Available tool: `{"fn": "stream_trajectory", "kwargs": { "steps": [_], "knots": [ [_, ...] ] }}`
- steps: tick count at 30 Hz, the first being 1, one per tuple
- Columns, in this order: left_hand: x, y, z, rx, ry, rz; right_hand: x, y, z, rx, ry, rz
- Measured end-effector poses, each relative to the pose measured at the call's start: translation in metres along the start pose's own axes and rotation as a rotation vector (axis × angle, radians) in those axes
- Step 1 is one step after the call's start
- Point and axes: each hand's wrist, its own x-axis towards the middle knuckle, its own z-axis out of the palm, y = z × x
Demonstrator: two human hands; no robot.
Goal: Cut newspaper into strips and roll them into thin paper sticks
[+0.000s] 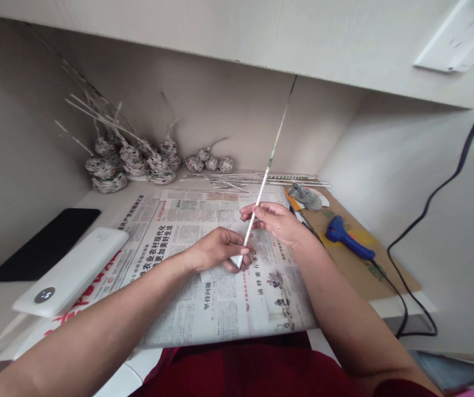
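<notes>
A long thin rolled newspaper stick (264, 184) slants up and away over the desk, its far part greenish and its tip reaching the shelf edge above. My left hand (218, 251) is closed on its near end, thumb and fingers pinching it beside a small paper flap. Higher up the stick, my right hand (278, 221) holds it lightly between thumb and fingers. Both hands are just above a spread newspaper (228, 300). Some of the left fingers are hidden behind the near end.
Several woven paper gourds (131, 160) stand at the back left, with smaller woven balls (211, 163) beside them. Paper sticks (237, 180) lie along the back. At right, a blue glue gun (346, 237) and grey cloth (306, 196) rest on cardboard (369, 281). A white power bank (73, 270) lies left.
</notes>
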Motion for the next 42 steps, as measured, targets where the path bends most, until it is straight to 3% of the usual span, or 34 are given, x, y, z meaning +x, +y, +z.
{"fn": "stream_trajectory", "kwargs": {
  "steps": [2, 6, 11, 16, 21, 26, 31, 36, 40, 42],
  "knots": [
    [0.0, 0.0002, 0.0, -0.002, -0.001, -0.004, -0.0005, -0.001, -0.0004, -0.005, -0.034, 0.011],
    [0.0007, 0.0001, -0.0003, -0.003, -0.006, -0.019, 0.0007, 0.0001, -0.0014, -0.005, 0.114, -0.003],
    [0.0009, -0.0017, -0.0013, -0.002, -0.009, -0.009, 0.0003, -0.0012, -0.0024, -0.006, -0.013, -0.016],
    [0.0012, -0.0038, -0.0025, -0.009, -0.022, -0.007, 0.0008, -0.0017, -0.0021, 0.002, 0.146, -0.005],
    [0.001, -0.0029, -0.0022, -0.019, -0.025, -0.012, -0.0004, -0.0009, -0.0031, -0.004, -0.038, 0.003],
    [0.001, -0.0019, -0.0014, -0.024, -0.02, -0.03, 0.0017, 0.0018, -0.0036, -0.013, 0.106, -0.002],
    [0.0014, -0.0025, -0.0015, -0.032, -0.025, -0.021, 0.0001, -0.0006, -0.0041, -0.024, -0.031, 0.0],
    [0.0015, -0.0025, -0.0008, -0.049, -0.012, -0.048, 0.0009, -0.0013, -0.0034, -0.037, 0.124, -0.016],
    [0.0015, -0.0034, -0.0013, -0.043, -0.021, -0.035, -0.0007, -0.0034, -0.0035, -0.032, -0.033, -0.007],
    [0.0018, -0.0039, -0.0017, -0.038, -0.018, -0.037, -0.0008, -0.0035, -0.0031, -0.038, -0.018, -0.008]
  ]
}}
